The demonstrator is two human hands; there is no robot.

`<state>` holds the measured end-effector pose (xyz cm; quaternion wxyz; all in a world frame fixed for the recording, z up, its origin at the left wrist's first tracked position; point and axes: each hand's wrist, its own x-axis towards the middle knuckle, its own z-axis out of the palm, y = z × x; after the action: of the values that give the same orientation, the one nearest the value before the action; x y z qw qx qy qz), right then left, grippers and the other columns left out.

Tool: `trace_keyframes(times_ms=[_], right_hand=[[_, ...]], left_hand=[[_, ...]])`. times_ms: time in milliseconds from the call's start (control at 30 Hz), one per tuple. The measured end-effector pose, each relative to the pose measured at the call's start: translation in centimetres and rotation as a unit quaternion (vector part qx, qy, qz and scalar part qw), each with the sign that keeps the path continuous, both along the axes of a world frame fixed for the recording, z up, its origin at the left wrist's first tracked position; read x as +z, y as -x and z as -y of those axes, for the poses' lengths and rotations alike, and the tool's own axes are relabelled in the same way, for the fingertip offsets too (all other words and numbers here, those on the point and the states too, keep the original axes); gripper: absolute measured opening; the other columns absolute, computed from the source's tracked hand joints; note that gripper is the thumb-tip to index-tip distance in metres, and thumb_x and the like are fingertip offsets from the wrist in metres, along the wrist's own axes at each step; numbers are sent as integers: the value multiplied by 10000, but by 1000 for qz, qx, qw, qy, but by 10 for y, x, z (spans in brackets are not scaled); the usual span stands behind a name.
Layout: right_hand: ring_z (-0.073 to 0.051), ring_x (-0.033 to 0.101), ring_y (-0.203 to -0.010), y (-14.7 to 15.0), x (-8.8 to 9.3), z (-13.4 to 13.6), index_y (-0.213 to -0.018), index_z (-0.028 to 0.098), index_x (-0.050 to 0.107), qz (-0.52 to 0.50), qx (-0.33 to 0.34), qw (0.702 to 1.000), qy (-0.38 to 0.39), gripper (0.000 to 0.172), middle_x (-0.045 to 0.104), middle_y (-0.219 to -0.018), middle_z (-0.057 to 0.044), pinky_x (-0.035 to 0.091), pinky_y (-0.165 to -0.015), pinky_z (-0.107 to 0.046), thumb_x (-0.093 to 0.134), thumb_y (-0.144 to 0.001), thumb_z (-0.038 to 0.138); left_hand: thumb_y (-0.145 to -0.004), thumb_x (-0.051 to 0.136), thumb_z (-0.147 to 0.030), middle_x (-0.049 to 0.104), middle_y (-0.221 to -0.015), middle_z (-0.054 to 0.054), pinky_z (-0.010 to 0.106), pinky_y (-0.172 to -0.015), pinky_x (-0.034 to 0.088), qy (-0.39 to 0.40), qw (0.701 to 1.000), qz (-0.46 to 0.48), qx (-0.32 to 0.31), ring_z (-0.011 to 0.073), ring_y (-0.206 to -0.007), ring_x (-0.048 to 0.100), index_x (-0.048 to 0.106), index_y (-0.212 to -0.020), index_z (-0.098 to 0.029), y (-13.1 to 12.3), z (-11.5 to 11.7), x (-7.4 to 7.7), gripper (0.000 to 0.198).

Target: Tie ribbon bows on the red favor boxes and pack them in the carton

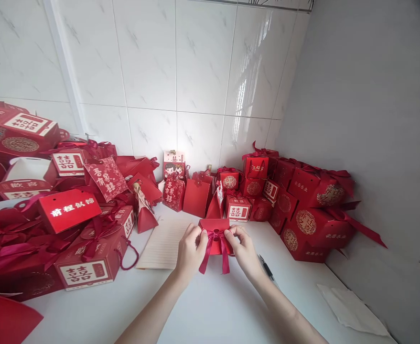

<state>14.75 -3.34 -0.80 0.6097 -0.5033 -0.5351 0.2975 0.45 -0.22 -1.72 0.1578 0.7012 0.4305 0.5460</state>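
Straight ahead of me, a small red gift box (214, 223) rests at the near end of the centre group of boxes. A dark red ribbon (225, 262) is tied in a bow on its front, and its two tails hang toward me. My left hand (191, 248) pinches the bow's left loop between thumb and fingers. On the other side, my right hand (244, 248) has the right loop in a similar pinch. The fingertips partly cover both loops and the box's side edges.
Red boxes and ribbons (88, 267) are heaped at left. More boxes (310, 229) stack against the right wall. A lined notebook (163, 243) lies beside my left hand, a black pen (266, 267) by my right forearm, and a white tissue (349, 308) at far right.
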Motion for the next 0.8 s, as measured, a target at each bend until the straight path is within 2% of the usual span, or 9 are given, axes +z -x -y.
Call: trace_keyframes(times_ms=[167,300,467,633,800], right_hand=[[-211,538,-735,-1,0,-1,-575,205,485,-22,10,1000,11,462,547,-731,-40,422,-573,-274,580,-700,640],[-249,567,-832,-3,0,-2,-547,211,455,-39,28,999,23,476,599,-749,-56,427,-611,-280,600,-684,644],[-276,565,-939,-5,-2,-4,-561,213,442,-64,54,996,35,479,632,-922,-79,438,-656,-299,603,-680,648],[-312,527,-1052,-5,-3,-6,-527,217,430,-113,81,989,42,476,643,-882,-93,425,-767,-347,651,-654,619],[-313,541,-1013,-5,-3,-6,-522,204,415,-157,97,982,47,477,589,-1102,-103,427,-700,-335,676,-651,581]], left_hand=[[-851,360,-294,408,-658,-24,236,-597,377,4,1000,9,1,121,-606,440,329,-620,-211,2,-3,-2,248],[-863,338,-306,415,-665,-23,242,-609,384,27,1000,13,-8,129,-624,448,325,-622,-211,2,-4,-2,260],[-856,341,-316,413,-650,-24,246,-603,392,38,999,35,-10,133,-620,452,303,-608,-214,0,-5,-2,270],[-857,327,-325,405,-652,-24,248,-595,393,44,998,46,-10,133,-612,442,293,-613,-218,-1,-5,-4,269],[-848,327,-326,413,-654,-22,255,-612,400,58,996,60,-9,138,-624,451,301,-618,-220,-2,-6,-4,255]])
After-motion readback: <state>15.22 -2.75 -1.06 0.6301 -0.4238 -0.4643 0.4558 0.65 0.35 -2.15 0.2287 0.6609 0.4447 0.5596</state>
